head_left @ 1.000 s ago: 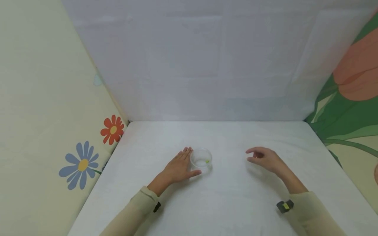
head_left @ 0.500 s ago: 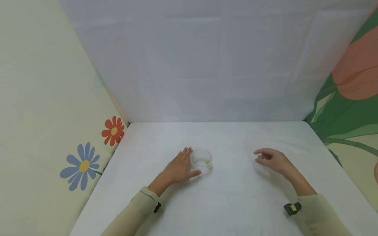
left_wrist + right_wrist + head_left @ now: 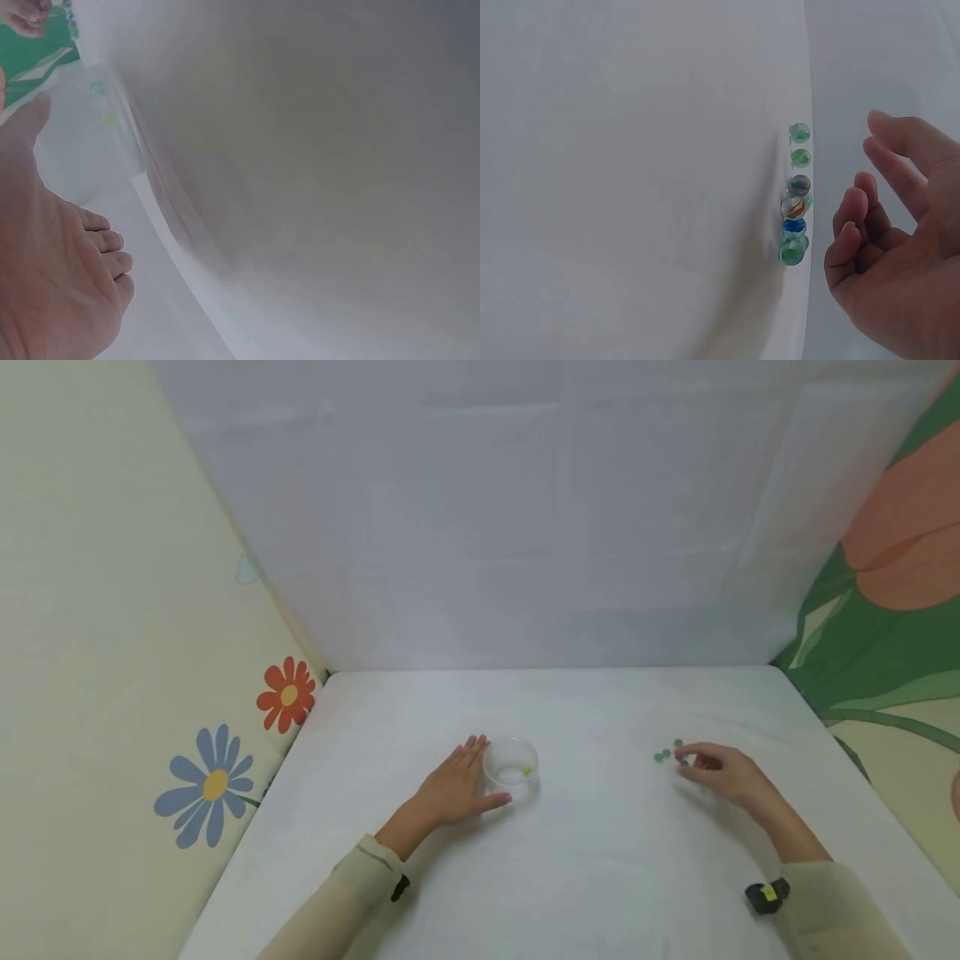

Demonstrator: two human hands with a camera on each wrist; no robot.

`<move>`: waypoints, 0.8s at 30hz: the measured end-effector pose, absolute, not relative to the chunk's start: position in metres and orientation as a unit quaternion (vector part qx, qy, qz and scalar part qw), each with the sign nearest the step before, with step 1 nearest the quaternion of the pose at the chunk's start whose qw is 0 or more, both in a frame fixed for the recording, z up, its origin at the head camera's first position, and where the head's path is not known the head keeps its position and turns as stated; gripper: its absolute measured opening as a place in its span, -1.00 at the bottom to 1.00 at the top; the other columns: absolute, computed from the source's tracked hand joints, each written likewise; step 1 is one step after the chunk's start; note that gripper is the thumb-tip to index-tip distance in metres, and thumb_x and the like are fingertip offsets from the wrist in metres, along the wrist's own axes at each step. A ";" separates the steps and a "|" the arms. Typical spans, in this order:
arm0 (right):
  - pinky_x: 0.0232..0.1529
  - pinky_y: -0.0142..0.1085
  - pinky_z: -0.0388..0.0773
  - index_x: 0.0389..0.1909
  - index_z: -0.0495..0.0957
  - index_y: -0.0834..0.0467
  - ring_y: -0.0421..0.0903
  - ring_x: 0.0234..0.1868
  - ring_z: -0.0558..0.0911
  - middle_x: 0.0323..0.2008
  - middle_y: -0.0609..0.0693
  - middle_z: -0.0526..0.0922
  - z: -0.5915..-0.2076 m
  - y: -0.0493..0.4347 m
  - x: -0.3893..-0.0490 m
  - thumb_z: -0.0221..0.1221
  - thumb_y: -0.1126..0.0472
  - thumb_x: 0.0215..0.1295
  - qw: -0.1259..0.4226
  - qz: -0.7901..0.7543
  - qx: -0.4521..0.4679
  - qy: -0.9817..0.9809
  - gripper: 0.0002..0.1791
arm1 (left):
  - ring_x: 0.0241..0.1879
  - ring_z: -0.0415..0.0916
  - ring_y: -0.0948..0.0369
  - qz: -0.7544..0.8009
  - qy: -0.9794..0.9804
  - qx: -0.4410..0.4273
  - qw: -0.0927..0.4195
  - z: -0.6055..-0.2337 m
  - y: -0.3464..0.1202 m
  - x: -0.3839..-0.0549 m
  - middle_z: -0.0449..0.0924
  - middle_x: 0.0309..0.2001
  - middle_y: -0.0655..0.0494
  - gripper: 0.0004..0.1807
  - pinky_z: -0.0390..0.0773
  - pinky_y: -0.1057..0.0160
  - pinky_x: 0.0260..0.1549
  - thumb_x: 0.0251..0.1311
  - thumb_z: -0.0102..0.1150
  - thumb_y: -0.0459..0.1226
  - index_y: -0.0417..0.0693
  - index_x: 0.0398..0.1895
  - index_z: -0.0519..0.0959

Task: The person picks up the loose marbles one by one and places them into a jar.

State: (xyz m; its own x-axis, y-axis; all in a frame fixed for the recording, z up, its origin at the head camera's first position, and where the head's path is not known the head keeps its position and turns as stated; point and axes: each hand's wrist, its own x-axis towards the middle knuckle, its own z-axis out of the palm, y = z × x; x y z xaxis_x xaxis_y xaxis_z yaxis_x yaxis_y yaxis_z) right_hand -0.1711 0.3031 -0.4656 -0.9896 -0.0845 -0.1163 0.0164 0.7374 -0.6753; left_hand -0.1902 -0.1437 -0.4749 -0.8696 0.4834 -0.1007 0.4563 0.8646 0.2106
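Note:
A clear plastic cup (image 3: 511, 741) stands on the white table, with a small yellow-green piece (image 3: 527, 771) visible in it. The left wrist view shows a yellowish and a greenish round thing (image 3: 98, 89) in that cup. My left hand (image 3: 450, 789) rests flat beside it, thumb spread along the near side, fingertips at its left edge. Several glass marbles (image 3: 794, 226), green, blue and multicoloured, lie in a loose cluster at the right. Over them hovers my right hand (image 3: 723, 768), thumb and index apart, other fingers loosely bent, nothing visible between them.
A white-covered table (image 3: 585, 860) bears everything. White cloth (image 3: 525, 527) rises at its back edge. Flower-printed fabric (image 3: 213, 783) flanks the left side, and a tulip print (image 3: 911, 543) the right.
My right hand has moved to the right and slightly nearer, uncovering marbles that it had hidden. The left hand and the cup have stayed in place.

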 end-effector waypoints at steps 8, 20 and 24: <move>-0.31 -0.29 0.50 0.26 0.54 0.24 -0.01 -0.16 0.54 -0.13 0.12 0.59 -0.470 0.320 -0.170 0.27 -0.03 0.38 0.076 -0.351 -0.012 0.933 -0.44 | 0.62 -0.19 0.02 0.088 0.964 0.242 0.073 -0.478 -0.143 -0.191 -0.11 0.62 -0.13 0.16 -0.11 0.10 0.59 0.30 -0.07 0.42 -0.32 0.60 -0.04; -0.28 -0.23 0.48 0.26 0.49 0.33 0.11 -0.11 0.51 -0.12 0.22 0.56 -0.478 0.344 -0.173 0.29 0.00 0.35 0.095 -0.335 0.047 0.936 -0.38 | 0.61 -0.18 0.01 0.084 0.964 0.242 0.072 -0.477 -0.144 -0.191 -0.11 0.62 -0.14 0.17 -0.09 0.09 0.59 0.29 -0.06 0.41 -0.33 0.59 -0.04; -0.16 -0.04 0.54 0.25 0.49 0.34 0.19 -0.05 0.50 -0.06 0.30 0.55 -0.482 0.351 -0.174 0.29 0.00 0.35 0.093 -0.328 0.055 0.938 -0.38 | 0.61 -0.18 0.01 0.076 0.965 0.242 0.071 -0.479 -0.144 -0.191 -0.11 0.62 -0.14 0.18 -0.09 0.10 0.59 0.29 -0.10 0.43 -0.33 0.59 -0.04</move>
State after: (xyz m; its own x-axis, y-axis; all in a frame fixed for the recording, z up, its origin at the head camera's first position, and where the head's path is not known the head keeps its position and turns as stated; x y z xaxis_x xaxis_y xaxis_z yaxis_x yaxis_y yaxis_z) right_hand -0.1742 0.3513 -0.4820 -0.9765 0.0421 -0.2115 0.1647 0.7788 -0.6052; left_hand -0.1906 -0.1438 -0.4790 -0.8730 0.4775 -0.0993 0.4560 0.8714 0.1810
